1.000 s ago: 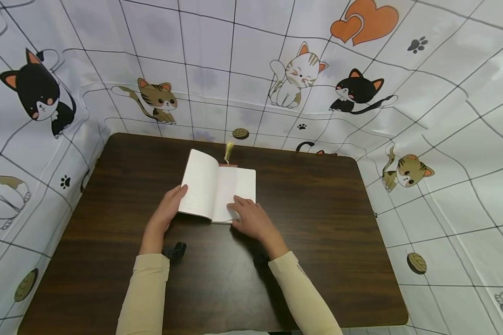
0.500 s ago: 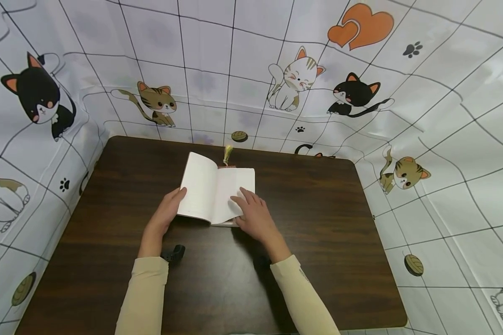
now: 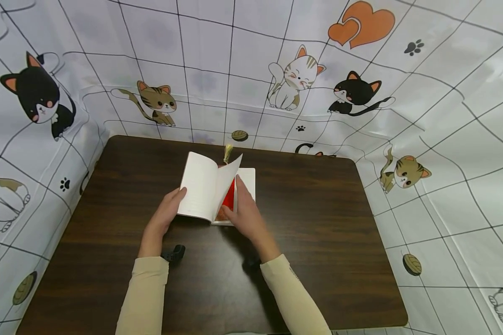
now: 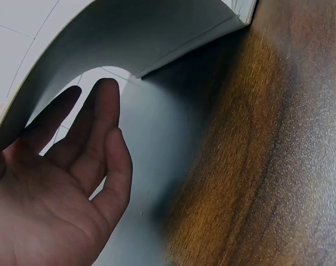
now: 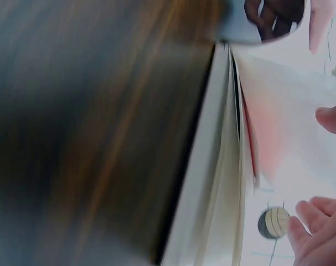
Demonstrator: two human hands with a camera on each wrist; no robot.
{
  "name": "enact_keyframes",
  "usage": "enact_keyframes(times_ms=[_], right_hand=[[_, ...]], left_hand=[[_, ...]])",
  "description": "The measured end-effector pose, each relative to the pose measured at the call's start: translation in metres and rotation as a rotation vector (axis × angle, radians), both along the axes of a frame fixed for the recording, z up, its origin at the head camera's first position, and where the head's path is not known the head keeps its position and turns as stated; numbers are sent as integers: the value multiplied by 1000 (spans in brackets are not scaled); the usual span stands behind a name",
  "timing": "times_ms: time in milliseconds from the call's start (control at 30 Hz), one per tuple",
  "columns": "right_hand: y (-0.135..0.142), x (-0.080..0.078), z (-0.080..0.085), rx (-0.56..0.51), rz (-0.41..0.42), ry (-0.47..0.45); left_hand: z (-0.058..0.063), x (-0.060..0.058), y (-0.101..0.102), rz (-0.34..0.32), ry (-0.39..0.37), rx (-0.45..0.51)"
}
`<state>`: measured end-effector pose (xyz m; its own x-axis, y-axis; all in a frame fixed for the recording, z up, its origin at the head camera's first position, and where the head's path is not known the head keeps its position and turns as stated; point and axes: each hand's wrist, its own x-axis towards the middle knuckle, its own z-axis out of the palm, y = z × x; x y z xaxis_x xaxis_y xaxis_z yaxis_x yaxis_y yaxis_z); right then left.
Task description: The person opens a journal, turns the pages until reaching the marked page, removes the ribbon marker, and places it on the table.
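Observation:
An open notebook (image 3: 198,184) with pale pages lies in the middle of the dark table. My left hand (image 3: 165,209) grips its raised left side, thumb over the page; in the left wrist view the fingers are underneath the curved cover (image 4: 151,39). One page (image 3: 227,179) stands lifted, baring a red bookmark (image 3: 230,195) with a yellow tassel (image 3: 228,152) past the top edge. My right hand (image 3: 251,218) is over the right side, fingers extended and thumb apart, beside the lifted page. In the right wrist view the fingers (image 5: 317,227) look spread and hold nothing visible.
The brown wooden table (image 3: 318,242) has rounded corners and extends on both sides of the notebook. A white cat-print curtain (image 3: 209,60) surrounds its back and sides. A black wrist device (image 3: 174,253) is on the left wrist.
The right-hand page has been lifted and swung leftward, uncovering the red bookmark. My right hand has moved slightly left and turned its thumb side up. The left hand keeps its hold.

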<state>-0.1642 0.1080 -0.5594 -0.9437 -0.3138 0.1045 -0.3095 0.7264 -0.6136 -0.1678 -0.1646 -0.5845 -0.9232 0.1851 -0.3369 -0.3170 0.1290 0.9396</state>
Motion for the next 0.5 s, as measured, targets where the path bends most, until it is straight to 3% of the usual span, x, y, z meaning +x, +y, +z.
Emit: enact_keyframes(times_ms=[167, 500], right_hand=[[-17, 9, -1, 8, 96, -99], [-40, 19, -7, 110, 215, -59]], left_hand=[[1, 0, 1, 5, -1, -1], [4, 2, 2, 15, 29, 17]])
